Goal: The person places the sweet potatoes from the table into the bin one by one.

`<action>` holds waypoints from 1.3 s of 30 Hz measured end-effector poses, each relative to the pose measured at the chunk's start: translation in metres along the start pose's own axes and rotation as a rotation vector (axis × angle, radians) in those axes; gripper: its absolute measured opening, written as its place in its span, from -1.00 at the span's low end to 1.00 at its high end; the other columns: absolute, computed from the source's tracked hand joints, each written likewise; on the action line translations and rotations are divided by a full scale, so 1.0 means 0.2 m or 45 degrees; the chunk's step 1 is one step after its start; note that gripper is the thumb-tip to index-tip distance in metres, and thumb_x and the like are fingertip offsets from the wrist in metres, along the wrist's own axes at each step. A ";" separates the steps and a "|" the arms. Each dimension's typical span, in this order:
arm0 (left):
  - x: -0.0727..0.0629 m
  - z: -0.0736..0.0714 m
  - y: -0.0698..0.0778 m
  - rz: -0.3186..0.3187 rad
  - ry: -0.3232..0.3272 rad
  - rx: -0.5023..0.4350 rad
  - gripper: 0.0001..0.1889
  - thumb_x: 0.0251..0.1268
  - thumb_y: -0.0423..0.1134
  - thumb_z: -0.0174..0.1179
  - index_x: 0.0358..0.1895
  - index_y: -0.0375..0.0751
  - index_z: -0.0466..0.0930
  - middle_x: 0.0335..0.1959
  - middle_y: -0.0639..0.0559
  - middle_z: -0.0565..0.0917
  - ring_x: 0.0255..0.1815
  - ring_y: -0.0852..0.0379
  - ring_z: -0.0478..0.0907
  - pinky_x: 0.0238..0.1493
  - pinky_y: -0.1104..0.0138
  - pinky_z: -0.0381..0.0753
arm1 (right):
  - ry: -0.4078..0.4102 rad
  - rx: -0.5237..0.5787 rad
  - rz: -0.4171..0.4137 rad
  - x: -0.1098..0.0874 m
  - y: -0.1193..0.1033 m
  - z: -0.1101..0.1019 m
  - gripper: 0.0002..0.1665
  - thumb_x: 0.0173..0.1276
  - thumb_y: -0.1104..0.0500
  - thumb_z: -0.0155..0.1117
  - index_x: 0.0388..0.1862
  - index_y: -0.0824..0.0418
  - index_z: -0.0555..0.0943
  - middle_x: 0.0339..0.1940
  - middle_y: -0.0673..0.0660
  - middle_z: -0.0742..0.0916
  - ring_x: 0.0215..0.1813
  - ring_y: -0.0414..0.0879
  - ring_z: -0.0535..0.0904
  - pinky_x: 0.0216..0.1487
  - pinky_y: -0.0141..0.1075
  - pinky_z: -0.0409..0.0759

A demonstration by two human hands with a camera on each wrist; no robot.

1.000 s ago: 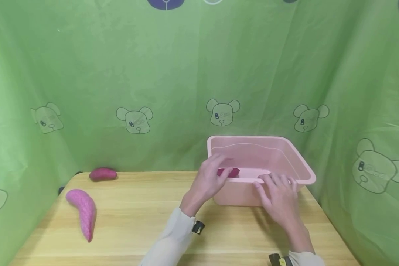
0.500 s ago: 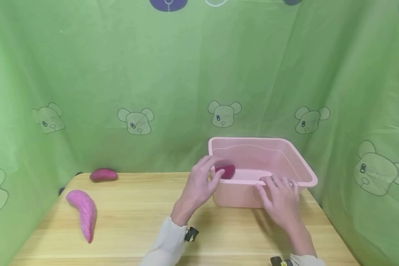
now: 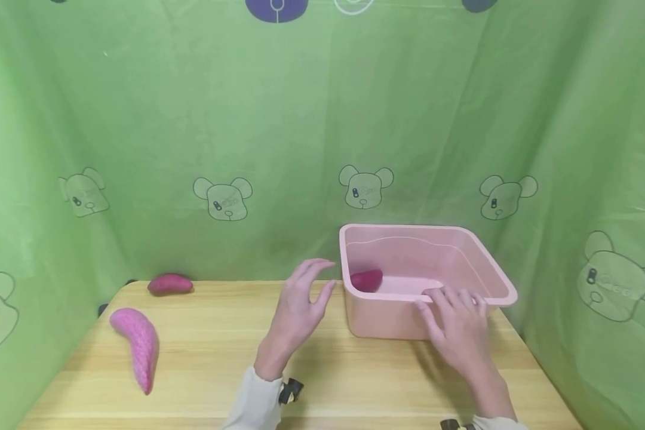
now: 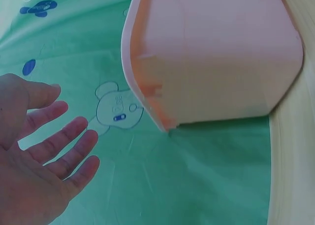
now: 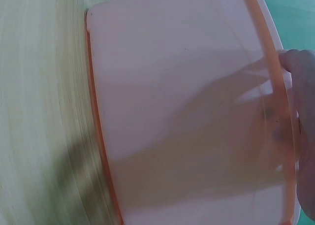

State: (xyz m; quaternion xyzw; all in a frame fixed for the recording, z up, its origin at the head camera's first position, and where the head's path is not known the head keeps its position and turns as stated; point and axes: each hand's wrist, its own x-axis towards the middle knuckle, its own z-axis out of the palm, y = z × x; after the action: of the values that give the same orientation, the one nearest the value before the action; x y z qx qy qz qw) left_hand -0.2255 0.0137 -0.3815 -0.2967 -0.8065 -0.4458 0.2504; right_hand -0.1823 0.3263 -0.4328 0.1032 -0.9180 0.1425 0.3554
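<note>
Beside the pink bin [image 3: 384, 319], our left hand [image 3: 294, 307] hung empty, fingers loosely spread, while our right hand [image 3: 458, 328] gripped the near rim [image 3: 389, 297]. Light, even pressure there, we judged, would best steady the bin, which stood upright on the table [image 3: 209, 349], smooth and pale, a crimson sweet potato [image 3: 366, 280] inside.

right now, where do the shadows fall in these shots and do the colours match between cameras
Head view: bright, even light, with a soft shadow on the table by the right hand; right wrist view: a broad shadow crosses the pink bin and spills onto the table; left wrist view: the curtain looks bluer than in the head view.
</note>
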 end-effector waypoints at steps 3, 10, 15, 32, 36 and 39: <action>-0.03 -0.03 -0.03 0.014 0.028 0.013 -0.65 0.43 -0.28 0.29 0.23 -0.17 0.61 0.22 -0.02 0.64 0.30 0.08 0.53 0.39 0.18 0.49 | -0.004 0.003 0.002 0.00 0.00 0.00 -0.70 0.49 -0.05 0.23 -0.02 0.12 0.64 -0.06 0.16 0.69 -0.02 0.17 0.48 0.24 0.34 0.23; -0.06 -0.09 -0.09 0.044 0.077 0.032 -0.66 0.39 -0.33 0.32 0.19 -0.26 0.63 0.18 -0.08 0.66 0.26 0.04 0.57 0.37 0.17 0.52 | -0.019 0.009 0.013 -0.01 -0.01 0.02 -0.70 0.50 -0.05 0.22 -0.01 0.13 0.64 -0.05 0.18 0.69 0.01 0.19 0.48 0.24 0.36 0.22; -0.06 -0.13 -0.13 0.035 0.082 0.039 -0.66 0.38 -0.36 0.32 0.18 -0.28 0.62 0.17 -0.11 0.67 0.25 0.03 0.57 0.37 0.20 0.51 | -0.028 0.007 0.026 0.00 -0.01 0.02 -0.66 0.52 -0.06 0.19 0.03 0.15 0.63 0.00 0.23 0.69 0.06 0.25 0.48 0.26 0.40 0.20; -0.13 -0.24 -0.23 -0.001 0.120 0.082 -0.65 0.38 -0.37 0.32 0.20 -0.28 0.61 0.18 -0.10 0.65 0.26 0.00 0.57 0.38 0.15 0.51 | -0.015 0.017 0.018 0.01 -0.01 0.01 -0.68 0.52 -0.05 0.20 0.01 0.14 0.63 -0.05 0.22 0.69 0.04 0.27 0.48 0.25 0.40 0.19; -0.13 -0.27 -0.24 -0.030 0.123 0.085 -0.65 0.38 -0.38 0.32 0.20 -0.30 0.61 0.18 -0.11 0.66 0.26 0.01 0.56 0.39 0.17 0.49 | -0.016 0.018 0.017 0.01 0.00 0.01 -0.67 0.53 -0.05 0.19 0.03 0.14 0.63 -0.02 0.25 0.68 0.02 0.30 0.48 0.27 0.44 0.16; -0.15 -0.29 -0.26 -0.046 0.135 0.083 -0.65 0.37 -0.38 0.33 0.19 -0.30 0.62 0.18 -0.11 0.66 0.25 0.00 0.57 0.38 0.16 0.50 | -0.019 0.012 0.014 0.01 0.00 0.02 -0.67 0.53 -0.06 0.19 0.03 0.15 0.63 -0.03 0.25 0.68 0.02 0.29 0.48 0.27 0.44 0.16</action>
State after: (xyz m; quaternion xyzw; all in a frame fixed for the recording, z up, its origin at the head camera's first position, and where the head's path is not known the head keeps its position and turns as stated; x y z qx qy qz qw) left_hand -0.2330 -0.0657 -0.4025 -0.2497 -0.8115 -0.4388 0.2942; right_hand -0.1863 0.3256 -0.4334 0.1011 -0.9204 0.1481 0.3473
